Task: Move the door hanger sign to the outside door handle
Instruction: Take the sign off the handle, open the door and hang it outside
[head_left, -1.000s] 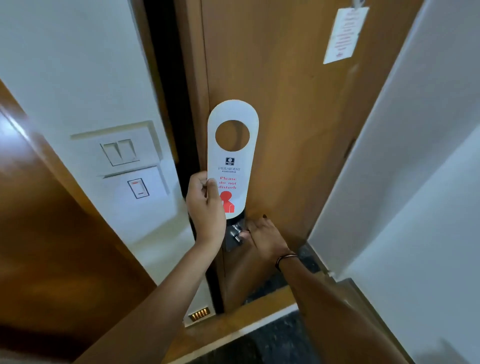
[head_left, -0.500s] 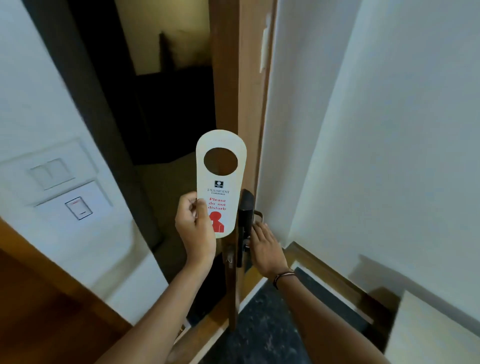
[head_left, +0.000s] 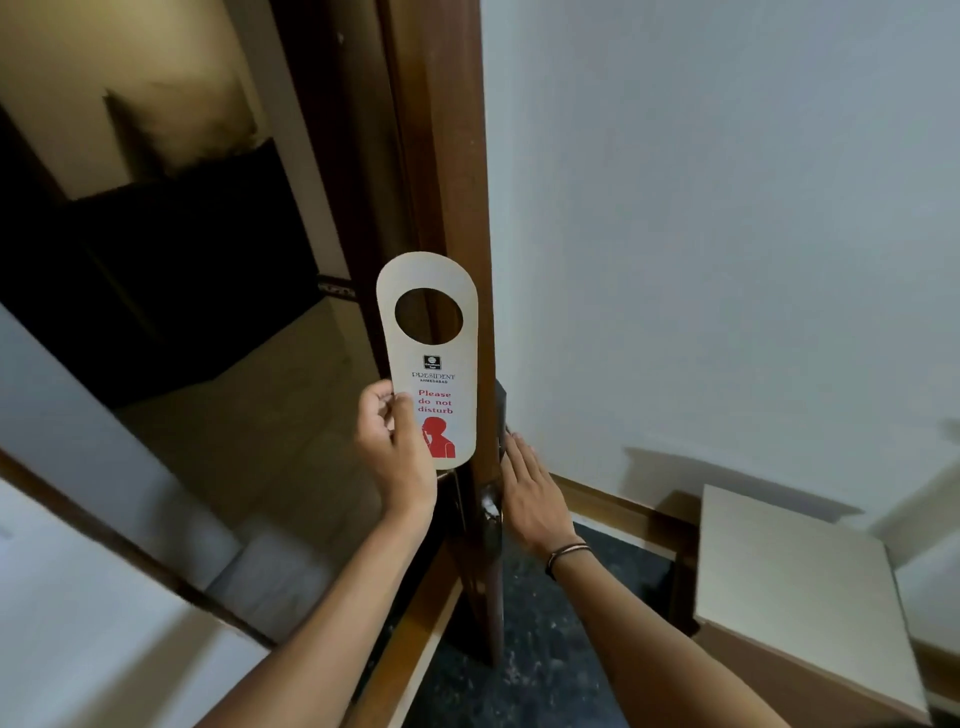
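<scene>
My left hand grips the lower left edge of the white door hanger sign, held upright with its round hole on top and red "Please do not disturb" text facing me. The wooden door stands open, seen edge-on just behind the sign. My right hand rests with fingers extended on the inner side of the door beside the dark lock plate. The outside door handle is hidden behind the door edge and the sign.
A dim corridor floor shows through the doorway to the left. A white wall runs along the right. A light-topped cabinet stands at the lower right over a dark speckled floor.
The door has swung from shut to wide open, now seen edge-on. My left hand carried the sign toward the door edge. My right hand stayed at the inner handle area.
</scene>
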